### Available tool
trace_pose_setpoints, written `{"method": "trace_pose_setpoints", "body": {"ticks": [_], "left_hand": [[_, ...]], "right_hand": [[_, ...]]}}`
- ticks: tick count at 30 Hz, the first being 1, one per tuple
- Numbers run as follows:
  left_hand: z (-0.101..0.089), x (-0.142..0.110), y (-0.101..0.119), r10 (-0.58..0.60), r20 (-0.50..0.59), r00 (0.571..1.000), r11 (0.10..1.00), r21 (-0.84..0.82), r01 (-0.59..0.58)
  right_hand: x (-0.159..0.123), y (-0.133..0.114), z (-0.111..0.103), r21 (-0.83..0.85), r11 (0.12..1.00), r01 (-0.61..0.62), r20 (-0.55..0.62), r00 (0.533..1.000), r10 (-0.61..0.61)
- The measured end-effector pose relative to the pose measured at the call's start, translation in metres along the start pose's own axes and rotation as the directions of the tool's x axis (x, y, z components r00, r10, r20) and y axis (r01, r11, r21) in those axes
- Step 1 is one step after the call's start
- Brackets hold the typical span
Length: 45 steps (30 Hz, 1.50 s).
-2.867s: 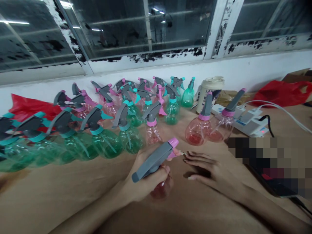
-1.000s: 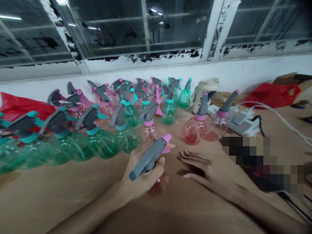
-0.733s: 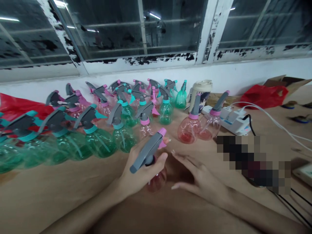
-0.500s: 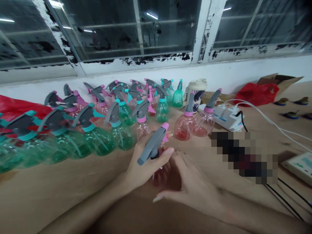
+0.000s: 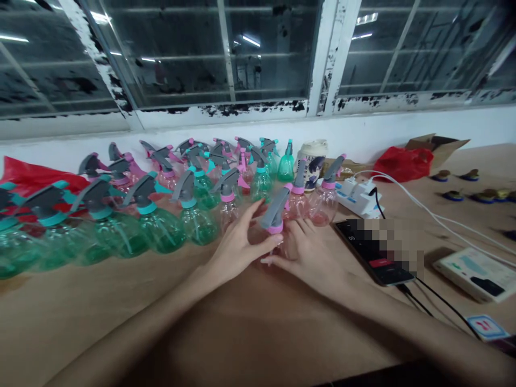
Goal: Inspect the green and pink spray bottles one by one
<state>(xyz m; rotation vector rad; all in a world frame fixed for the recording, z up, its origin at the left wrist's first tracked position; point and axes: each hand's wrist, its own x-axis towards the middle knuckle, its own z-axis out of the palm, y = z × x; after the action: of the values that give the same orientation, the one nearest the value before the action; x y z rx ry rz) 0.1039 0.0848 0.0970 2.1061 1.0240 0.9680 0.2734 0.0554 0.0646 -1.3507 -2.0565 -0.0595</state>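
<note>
Between my two hands stands a pink-collared spray bottle (image 5: 276, 212) with a grey trigger head and a clear pinkish body, upright near the table. My left hand (image 5: 242, 242) curves round its left side, thumb across the front below the collar, forefinger pointing up behind. On the right, my right hand (image 5: 312, 250) wraps the lower body, its thumb in front and fingers at the far side. The hands cover much of the bottle. Right behind it are two more pink-collared bottles, one (image 5: 298, 201) partly hidden, the other (image 5: 323, 201) to its right.
Rows of green bottles (image 5: 163, 228) and pink ones fill the left and back. A paper cup (image 5: 312, 161), a white power strip (image 5: 357, 196) with cables, a phone (image 5: 363, 250), a white box (image 5: 478, 274) and a red bag (image 5: 403, 164) lie at right.
Both hands have moved the spray bottle away from me, towards the pink bottles behind. The right hand has closed in round its body. The view has shifted slightly right.
</note>
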Motion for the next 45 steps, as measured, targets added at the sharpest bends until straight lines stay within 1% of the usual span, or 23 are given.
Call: {"method": "trace_pose_setpoints", "body": {"ticks": [2, 3, 6, 8, 11, 15, 20, 27, 30, 33, 36, 39, 40, 42, 44, 45], "left_hand": [[-0.006, -0.011, -0.009, -0.038, -0.029, 0.999, 0.999, 0.009, 0.038], [-0.009, -0.018, -0.013, -0.075, -0.046, 0.996, 0.997, 0.019, 0.076], [-0.015, -0.044, -0.026, -0.174, -0.068, 0.982, 0.983, 0.041, 0.177], [-0.018, -0.061, -0.03, -0.224, -0.063, 0.973, 0.971, 0.071, 0.228], [-0.023, -0.082, -0.031, -0.263, -0.029, 0.964, 0.954, 0.145, 0.264], [-0.029, -0.097, -0.026, -0.271, -0.001, 0.963, 0.935, 0.236, 0.263], [-0.027, -0.101, -0.023, -0.262, 0.013, 0.965, 0.93, 0.269, 0.249], [-0.017, -0.094, -0.021, -0.263, 0.066, 0.963, 0.934, 0.269, 0.236], [-0.015, -0.092, -0.019, -0.259, 0.07, 0.963, 0.938, 0.256, 0.234], [-0.014, -0.091, -0.018, -0.26, 0.076, 0.963, 0.937, 0.261, 0.232], [-0.014, -0.089, -0.019, -0.269, 0.09, 0.959, 0.936, 0.258, 0.239], [-0.011, -0.086, -0.02, -0.255, 0.102, 0.962, 0.944, 0.242, 0.225], [-0.01, -0.085, -0.02, -0.248, 0.102, 0.963, 0.947, 0.236, 0.219], [-0.007, -0.083, -0.017, -0.234, 0.105, 0.966, 0.951, 0.23, 0.205], [-0.004, -0.081, -0.013, -0.223, 0.112, 0.968, 0.953, 0.233, 0.193], [-0.002, -0.08, -0.011, -0.22, 0.121, 0.968, 0.954, 0.236, 0.187]], "right_hand": [[0.009, 0.003, -0.006, -0.105, 0.994, -0.019, 0.01, 1.0, 0.02], [0.013, 0.003, -0.008, -0.141, 0.989, -0.034, 0.027, 0.999, 0.038], [0.028, 0.004, -0.011, -0.189, 0.978, -0.086, 0.091, 0.99, 0.105], [0.036, 0.005, -0.01, -0.212, 0.97, -0.117, 0.123, 0.982, 0.146], [0.048, 0.007, -0.003, -0.233, 0.96, -0.155, 0.15, 0.97, 0.193], [0.059, 0.01, 0.009, -0.244, 0.947, -0.208, 0.12, 0.963, 0.242], [0.068, 0.01, 0.021, -0.245, 0.942, -0.229, 0.09, 0.962, 0.257], [0.076, 0.01, 0.03, -0.226, 0.942, -0.248, 0.08, 0.959, 0.271], [0.072, 0.008, 0.028, -0.215, 0.945, -0.247, 0.074, 0.961, 0.268], [0.059, 0.01, 0.015, -0.175, 0.954, -0.244, 0.067, 0.964, 0.258], [0.043, 0.026, -0.004, -0.104, 0.963, -0.248, 0.041, 0.967, 0.253], [0.032, 0.051, -0.018, 0.018, 0.964, -0.266, -0.07, 0.961, 0.267], [0.03, 0.059, -0.02, 0.052, 0.963, -0.265, -0.104, 0.957, 0.269], [0.028, 0.07, -0.02, 0.064, 0.955, -0.288, -0.172, 0.94, 0.295], [0.03, 0.074, -0.016, 0.027, 0.941, -0.337, -0.192, 0.922, 0.336], [0.032, 0.074, -0.012, 0.008, 0.933, -0.359, -0.184, 0.917, 0.355]]}}
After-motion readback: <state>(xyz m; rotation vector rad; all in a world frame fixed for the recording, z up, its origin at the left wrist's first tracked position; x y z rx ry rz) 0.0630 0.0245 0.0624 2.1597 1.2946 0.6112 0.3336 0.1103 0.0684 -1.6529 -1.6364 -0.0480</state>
